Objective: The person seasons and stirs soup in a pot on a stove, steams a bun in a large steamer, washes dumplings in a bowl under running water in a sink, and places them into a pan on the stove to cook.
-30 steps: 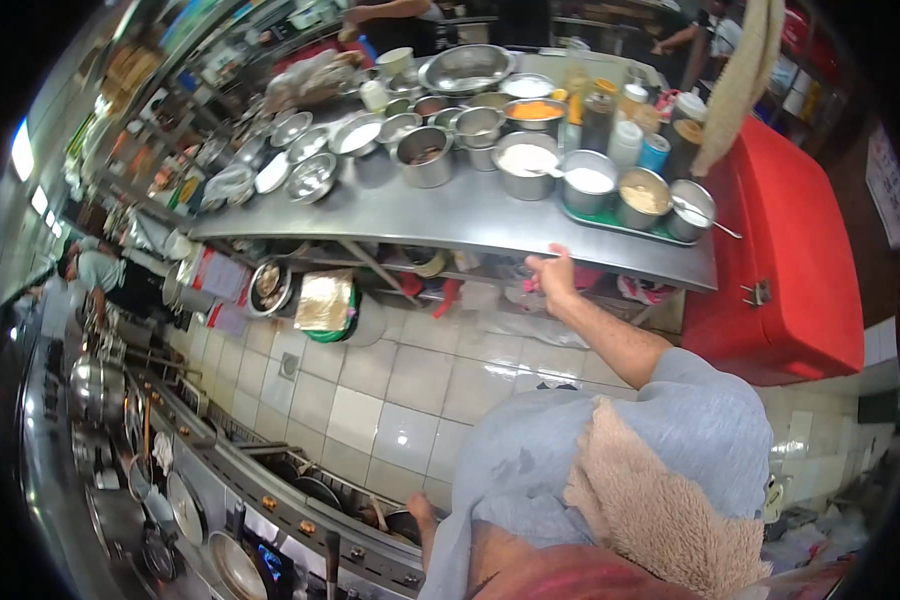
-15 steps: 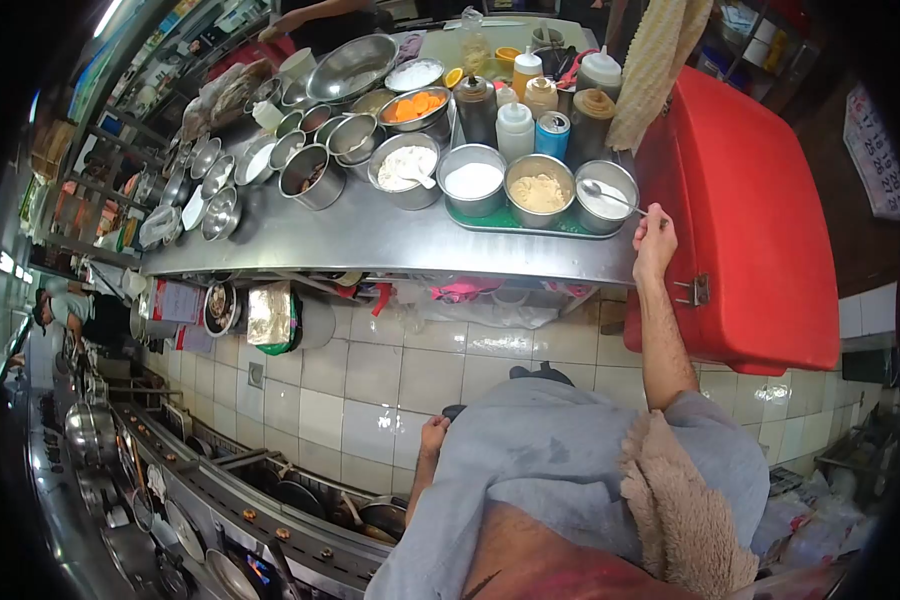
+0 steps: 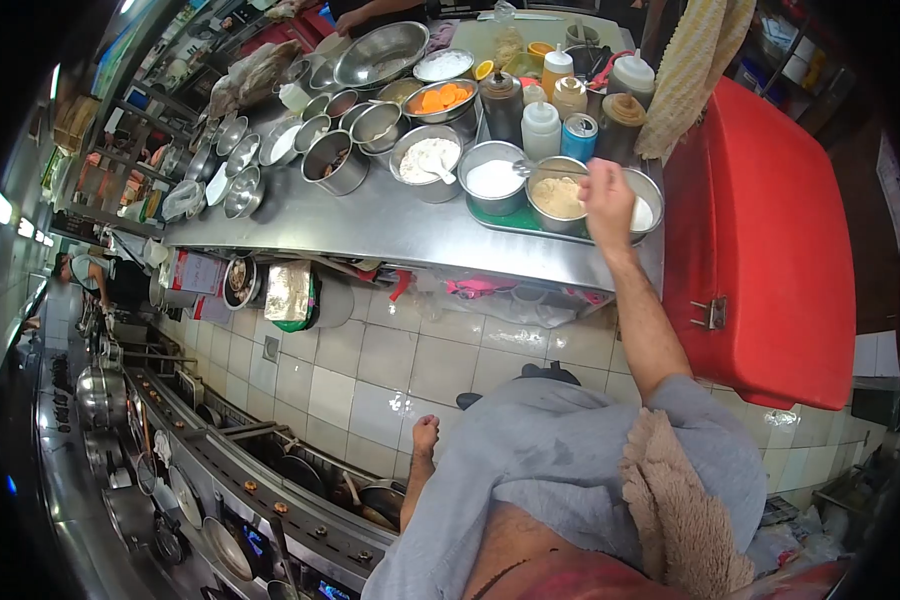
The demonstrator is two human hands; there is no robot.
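My right hand (image 3: 608, 200) is closed on the handle of a metal spoon (image 3: 523, 169). The spoon lies across the air above a steel pot of tan powder (image 3: 554, 221), its bowl at the right rim of a steel pot of white grains (image 3: 497, 205). Partly behind my hand is another steel pot with white contents (image 3: 653, 222). All three pots stand on a green tray (image 3: 484, 216). My left hand (image 3: 425, 434) hangs low beside my body, fingers curled in, with nothing visible in it.
Left of the tray stands a steel bowl of white powder with a scoop (image 3: 430, 185). Squeeze bottles (image 3: 541, 133) and a blue can (image 3: 579, 134) are behind the pots. A large red box (image 3: 770, 250) borders the counter's right end. Stoves with pans (image 3: 225, 545) are lower left.
My right hand has moved left with the spoon, from the right-hand pot to above the tan powder. The view has shifted slightly. My left hand stays low at my side.
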